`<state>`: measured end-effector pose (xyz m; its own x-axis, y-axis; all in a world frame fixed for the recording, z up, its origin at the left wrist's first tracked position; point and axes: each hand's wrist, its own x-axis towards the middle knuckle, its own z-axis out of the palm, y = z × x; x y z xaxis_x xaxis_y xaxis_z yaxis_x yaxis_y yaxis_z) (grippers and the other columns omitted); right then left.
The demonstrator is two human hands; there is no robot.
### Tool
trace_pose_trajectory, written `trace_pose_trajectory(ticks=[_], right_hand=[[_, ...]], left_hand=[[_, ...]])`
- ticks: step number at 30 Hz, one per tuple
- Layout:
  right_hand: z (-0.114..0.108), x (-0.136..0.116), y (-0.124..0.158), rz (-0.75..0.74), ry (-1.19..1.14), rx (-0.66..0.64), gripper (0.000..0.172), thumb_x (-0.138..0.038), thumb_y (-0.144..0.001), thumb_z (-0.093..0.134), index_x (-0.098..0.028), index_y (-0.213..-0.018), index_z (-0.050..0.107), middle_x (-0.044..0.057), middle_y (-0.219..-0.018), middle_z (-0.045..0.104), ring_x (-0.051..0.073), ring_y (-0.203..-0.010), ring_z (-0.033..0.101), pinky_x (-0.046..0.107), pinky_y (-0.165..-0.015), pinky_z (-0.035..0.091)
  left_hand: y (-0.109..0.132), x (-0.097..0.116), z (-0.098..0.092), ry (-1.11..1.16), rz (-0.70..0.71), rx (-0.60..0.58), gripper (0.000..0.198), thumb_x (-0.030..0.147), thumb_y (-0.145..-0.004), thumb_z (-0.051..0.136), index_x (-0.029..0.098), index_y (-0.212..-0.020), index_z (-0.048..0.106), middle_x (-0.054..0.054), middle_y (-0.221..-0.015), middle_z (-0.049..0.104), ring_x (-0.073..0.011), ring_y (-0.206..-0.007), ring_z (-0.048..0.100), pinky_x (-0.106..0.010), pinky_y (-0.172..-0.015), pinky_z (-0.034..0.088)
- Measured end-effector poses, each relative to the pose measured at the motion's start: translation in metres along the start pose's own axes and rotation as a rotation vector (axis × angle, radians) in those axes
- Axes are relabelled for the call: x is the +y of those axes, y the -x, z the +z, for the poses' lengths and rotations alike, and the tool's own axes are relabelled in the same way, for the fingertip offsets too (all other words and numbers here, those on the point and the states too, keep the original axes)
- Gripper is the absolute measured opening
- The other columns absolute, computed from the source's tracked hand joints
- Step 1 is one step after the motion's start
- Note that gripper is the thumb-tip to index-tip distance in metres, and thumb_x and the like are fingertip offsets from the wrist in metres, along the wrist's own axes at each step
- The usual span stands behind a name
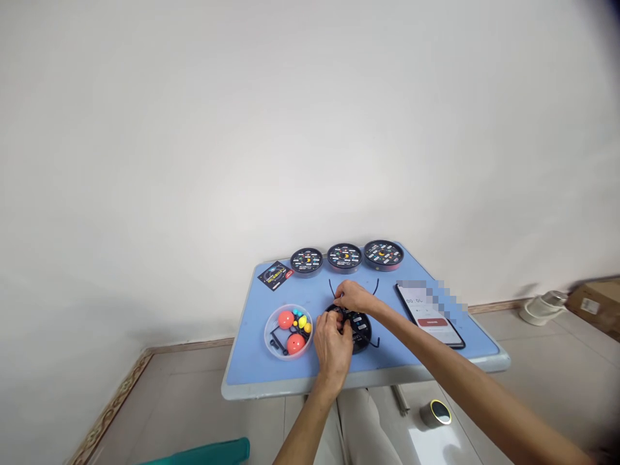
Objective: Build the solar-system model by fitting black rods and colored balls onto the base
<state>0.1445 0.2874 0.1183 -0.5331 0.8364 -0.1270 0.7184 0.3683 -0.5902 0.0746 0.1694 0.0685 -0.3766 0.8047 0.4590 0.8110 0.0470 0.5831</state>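
L hand (333, 343) + R hand (354, 297) both clamp 1 black disc (361, 330), 3 more discs (344, 256) behind

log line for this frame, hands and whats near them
left hand: on black round disc | right hand: on same disc | nearby: clear bowl of orange balls, coloured pieces | far edge: three black discs | right: phone

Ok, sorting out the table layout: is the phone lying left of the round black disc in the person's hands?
No, the black-framed smartphone lies to the right of the round black disc.
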Motion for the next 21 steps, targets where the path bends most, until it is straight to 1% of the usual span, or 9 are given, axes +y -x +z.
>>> trace_pose_trajectory(ticks=[2, 4, 6, 9, 11, 13, 15, 18, 21], right_hand=[[-0.006, 0.001, 0.002, -0.010, 0.027, 0.020, 0.013, -0.019, -0.074, 0.064, -0.013, -0.069, 0.074, 0.006, -0.066, 0.070, 0.017, -0.069, 0.062, 0.022, -0.057, 0.037], [-0.016, -0.001, 0.006, -0.018, 0.049, 0.062, 0.018, -0.023, -0.078, 0.062, -0.012, -0.073, 0.074, 0.007, -0.066, 0.069, 0.018, -0.066, 0.062, 0.023, -0.056, 0.036], [-0.029, -0.006, 0.013, -0.030, 0.065, 0.112, 0.020, -0.025, -0.081, 0.059, -0.012, -0.079, 0.075, 0.007, -0.068, 0.069, 0.018, -0.066, 0.061, 0.024, -0.057, 0.036], [-0.042, -0.021, 0.027, -0.086, 0.070, 0.176, 0.020, -0.026, -0.083, 0.056, -0.015, -0.084, 0.074, 0.005, -0.071, 0.069, 0.017, -0.068, 0.060, 0.024, -0.058, 0.035], [-0.042, -0.038, 0.038, -0.170, 0.044, 0.196, 0.019, -0.025, -0.082, 0.056, -0.017, -0.081, 0.073, 0.003, -0.069, 0.069, 0.016, -0.066, 0.059, 0.023, -0.057, 0.035], [-0.031, -0.057, 0.049, -0.267, 0.015, 0.165, 0.018, -0.023, -0.081, 0.056, -0.017, -0.076, 0.072, 0.002, -0.067, 0.068, 0.015, -0.063, 0.058, 0.023, -0.057, 0.035], [-0.012, -0.078, 0.057, -0.339, 0.066, 0.089, 0.019, -0.019, -0.081, 0.054, -0.018, -0.075, 0.072, 0.002, -0.069, 0.070, 0.014, -0.064, 0.059, 0.022, -0.057, 0.035], [0.024, -0.107, 0.060, -0.376, 0.339, -0.040, 0.023, -0.015, -0.081, 0.051, -0.019, -0.077, 0.073, 0.005, -0.075, 0.073, 0.016, -0.069, 0.063, 0.023, -0.056, 0.035], [0.060, -0.127, 0.051, -0.375, 0.465, -0.102, 0.022, -0.012, -0.079, 0.053, -0.017, -0.081, 0.075, 0.011, -0.081, 0.075, 0.020, -0.074, 0.068, 0.024, -0.058, 0.040]], left_hand=[[0.001, 0.001, -0.001, 0.009, 0.003, 0.004, 0.009, 0.011, -0.079, 0.058, 0.019, -0.075, 0.060, -0.003, -0.071, 0.061, -0.0205, -0.073, 0.057, -0.032, -0.067, 0.041], [0.003, 0.003, -0.002, 0.029, 0.003, 0.008, 0.008, 0.012, -0.080, 0.058, 0.019, -0.082, 0.062, -0.004, -0.075, 0.063, -0.0214, -0.075, 0.058, -0.033, -0.069, 0.043], [0.006, 0.005, -0.007, 0.058, -0.002, 0.016, 0.014, 0.013, -0.080, 0.059, 0.019, -0.091, 0.063, -0.005, -0.080, 0.064, -0.0221, -0.078, 0.059, -0.034, -0.071, 0.045], [0.014, 0.004, -0.021, 0.096, 0.000, 0.017, 0.018, 0.015, -0.081, 0.061, 0.020, -0.098, 0.064, -0.006, -0.086, 0.065, -0.0231, -0.084, 0.060, -0.036, -0.074, 0.048], [0.022, -0.001, -0.037, 0.132, 0.017, 0.031, 0.014, 0.017, -0.083, 0.060, 0.020, -0.096, 0.064, -0.006, -0.087, 0.064, -0.0228, -0.085, 0.060, -0.036, -0.075, 0.049], [0.032, -0.012, -0.055, 0.192, 0.026, 0.085, 0.011, 0.018, -0.086, 0.056, 0.020, -0.094, 0.064, -0.006, -0.088, 0.064, -0.0209, -0.084, 0.061, -0.034, -0.075, 0.050], [0.043, -0.026, -0.074, 0.249, 0.006, 0.171, 0.014, 0.019, -0.089, 0.052, 0.020, -0.093, 0.065, -0.006, -0.090, 0.064, -0.0185, -0.082, 0.061, -0.031, -0.073, 0.051], [0.056, -0.051, -0.103, 0.238, -0.064, 0.292, 0.017, 0.025, -0.091, 0.050, 0.020, -0.090, 0.066, -0.005, -0.082, 0.063, -0.0166, -0.075, 0.060, -0.028, -0.067, 0.050], [0.063, -0.073, -0.126, 0.203, -0.120, 0.380, 0.021, 0.033, -0.091, 0.051, 0.020, -0.086, 0.067, -0.005, -0.078, 0.063, -0.0160, -0.070, 0.058, -0.027, -0.062, 0.049]])
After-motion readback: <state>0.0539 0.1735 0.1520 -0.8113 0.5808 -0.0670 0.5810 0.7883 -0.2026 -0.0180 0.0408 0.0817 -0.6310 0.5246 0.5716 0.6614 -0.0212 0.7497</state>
